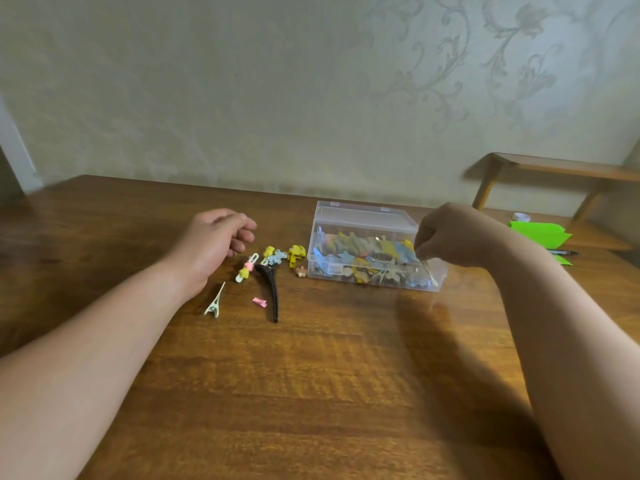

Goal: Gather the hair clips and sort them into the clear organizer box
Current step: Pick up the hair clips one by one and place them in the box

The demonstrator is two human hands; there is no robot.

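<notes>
The clear organizer box (367, 216) stands open on the wooden table, with many coloured hair clips inside. My right hand (450, 237) hovers over the box's right end and pinches a thin pale clip (431, 271) that hangs down in front of the box. My left hand (218, 237) is loosely curled with nothing in it, just left of a small pile of clips. Loose on the table lie a long black clip (272, 289), a pale green clip (215, 303), a small pink clip (259, 302), a pink-and-white clip (246, 268), yellow and blue clips (277, 255) and a tiny brown one (301, 270).
The table (311, 375) runs up to a patterned wall. At the right stand a wooden shelf (554, 168), bright green paper (540, 233), a pen (562, 252) and a small white item (521, 216).
</notes>
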